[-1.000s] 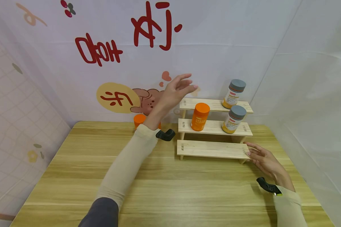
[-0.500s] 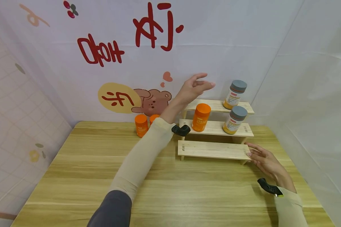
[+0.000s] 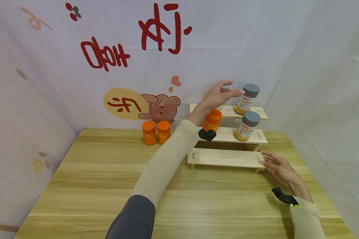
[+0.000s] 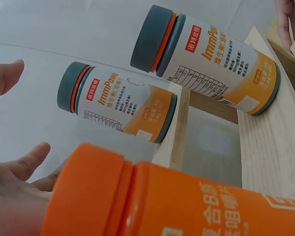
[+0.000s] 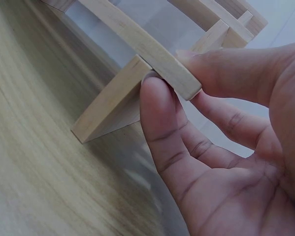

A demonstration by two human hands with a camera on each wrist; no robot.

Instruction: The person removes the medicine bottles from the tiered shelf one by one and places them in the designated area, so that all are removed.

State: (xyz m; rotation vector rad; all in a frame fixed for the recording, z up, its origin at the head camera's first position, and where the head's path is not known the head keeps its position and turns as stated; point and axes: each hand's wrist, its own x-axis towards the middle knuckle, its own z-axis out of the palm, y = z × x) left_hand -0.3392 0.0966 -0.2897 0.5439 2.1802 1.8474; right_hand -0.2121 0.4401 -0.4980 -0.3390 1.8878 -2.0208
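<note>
My left hand is held in the air over the top tier of a wooden three-tier display shelf. Its thumb and fingers are spread, with nothing between them. Just right of the fingertips, a grey-lidded supplement bottle stands on the top tier; a gap separates hand and bottle in the left wrist view. Another grey-lidded bottle is on the middle tier, along with an orange bottle partly covered by my left wrist. My right hand pinches the right end of the lowest board between thumb and fingers.
Two more orange bottles stand side by side on the wooden table, left of the shelf. Behind everything hangs a printed white backdrop, and a white sheet closes off the right side.
My left hand has moved right above the shelf, from its left end to beside the top grey-lidded bottle, uncovering the two orange bottles on the table. The right hand keeps its hold.
</note>
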